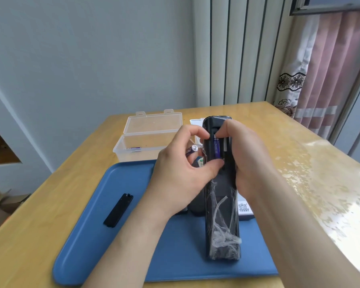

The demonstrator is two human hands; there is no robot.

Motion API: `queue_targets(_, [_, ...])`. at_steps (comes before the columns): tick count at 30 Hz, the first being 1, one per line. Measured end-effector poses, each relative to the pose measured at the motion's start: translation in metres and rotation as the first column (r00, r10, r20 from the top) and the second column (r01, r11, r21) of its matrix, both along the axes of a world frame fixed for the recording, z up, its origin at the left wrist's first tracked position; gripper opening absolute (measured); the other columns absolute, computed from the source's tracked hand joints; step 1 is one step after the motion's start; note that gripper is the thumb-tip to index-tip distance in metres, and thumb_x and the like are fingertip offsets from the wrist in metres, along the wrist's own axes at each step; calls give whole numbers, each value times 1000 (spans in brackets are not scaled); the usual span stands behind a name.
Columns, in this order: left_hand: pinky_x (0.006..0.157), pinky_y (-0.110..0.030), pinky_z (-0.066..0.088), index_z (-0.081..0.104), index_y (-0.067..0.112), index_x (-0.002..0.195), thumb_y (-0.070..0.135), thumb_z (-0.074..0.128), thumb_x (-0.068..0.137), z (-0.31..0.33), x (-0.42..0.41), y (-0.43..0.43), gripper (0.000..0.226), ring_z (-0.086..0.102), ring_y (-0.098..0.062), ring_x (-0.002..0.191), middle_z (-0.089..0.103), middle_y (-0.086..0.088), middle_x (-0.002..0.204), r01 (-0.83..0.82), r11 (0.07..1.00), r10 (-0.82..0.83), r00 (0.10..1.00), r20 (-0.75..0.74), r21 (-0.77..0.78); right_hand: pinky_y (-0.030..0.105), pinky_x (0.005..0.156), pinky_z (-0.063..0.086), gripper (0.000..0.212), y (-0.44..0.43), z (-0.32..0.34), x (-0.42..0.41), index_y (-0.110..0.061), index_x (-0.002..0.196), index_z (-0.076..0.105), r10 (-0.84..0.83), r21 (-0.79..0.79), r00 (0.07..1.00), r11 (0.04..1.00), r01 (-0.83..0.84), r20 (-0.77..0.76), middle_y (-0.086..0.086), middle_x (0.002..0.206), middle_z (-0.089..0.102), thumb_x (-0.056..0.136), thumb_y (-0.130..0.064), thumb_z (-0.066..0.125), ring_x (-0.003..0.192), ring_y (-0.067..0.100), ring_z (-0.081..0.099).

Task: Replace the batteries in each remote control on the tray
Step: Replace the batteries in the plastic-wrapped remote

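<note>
Both bare forearms reach in from the near edge, the left forearm (133,235) angling up from the near left and the right forearm (299,215) from the near right, so the hands meet at the centre. The left hand (181,169) has its fingers curled, pinching a spare battery (192,150), while its thumb presses sideways against the remote control (220,215). The right hand (247,159) wraps the remote's right edge, fingertips bent in at the far end.

Other remotes (196,205) behind left hand (181,175)
</note>
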State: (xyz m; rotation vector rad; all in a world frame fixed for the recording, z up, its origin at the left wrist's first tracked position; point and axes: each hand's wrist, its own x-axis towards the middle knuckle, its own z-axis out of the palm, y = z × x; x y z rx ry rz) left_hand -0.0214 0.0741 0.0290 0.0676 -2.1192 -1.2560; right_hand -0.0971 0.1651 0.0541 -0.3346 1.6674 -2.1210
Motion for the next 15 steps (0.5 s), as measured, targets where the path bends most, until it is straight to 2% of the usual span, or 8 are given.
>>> queue_targets(1, [57, -9, 40, 54, 22, 98, 6, 77, 76, 1, 1, 4, 36, 50, -2, 54, 46, 19, 52, 0, 999, 0, 1000, -1, -33, 43, 70, 31, 47, 0, 0, 0, 5, 93, 49, -11, -4, 1000, 1000, 11, 3, 12, 82, 43, 52, -20, 53, 73, 28, 44])
queue_targets(3, [54, -3, 34, 52, 18, 97, 0, 74, 75, 2, 1, 10, 36, 50, -1, 52, 48, 23, 52, -11, 1000, 11, 1000, -19, -4, 42, 70, 30, 36, 1, 1, -1, 0, 87, 52, -17, 6, 1000, 1000, 17, 1, 11, 82, 42, 55, -17, 51, 73, 28, 41])
queue_targets(5, [51, -9, 32, 51, 16, 95, -3, 75, 72, 0, -2, 12, 38, 40, -5, 47, 41, 16, 50, -15, 995, 19, 999, -43, 97, 42, 67, 32, 29, 2, 2, -3, -10, 85, 57, 9, 34, 1000, 999, -10, 22, 12, 81, 43, 58, -16, 52, 71, 28, 42])
queue_targets(8, [55, -26, 28, 51, 18, 94, 1, 76, 63, 0, -4, 9, 43, 25, -15, 54, 25, 8, 57, 25, 966, -7, 998, -70, 257, 35, 64, 41, 29, 3, 4, -4, -11, 86, 63, 167, 48, 981, 984, -172, 104, 12, 76, 57, 62, -15, 48, 64, 27, 51])
queue_targets(11, [56, -29, 25, 53, 18, 91, -1, 71, 59, 2, -3, 10, 41, 23, -16, 56, 23, 9, 57, 15, 963, 12, 995, -99, 268, 37, 70, 40, 32, 1, 3, -4, -10, 79, 64, 237, 28, 962, 970, -243, 134, 9, 73, 63, 52, -17, 47, 66, 27, 54])
queue_targets(15, [57, -29, 24, 57, 21, 87, -5, 70, 57, 1, -4, 10, 42, 21, -18, 55, 24, 10, 59, -3, 963, 33, 994, -107, 268, 31, 61, 40, 27, -3, 4, -4, -10, 71, 61, 242, 27, 960, 968, -248, 139, 8, 68, 62, 50, -17, 44, 58, 26, 54])
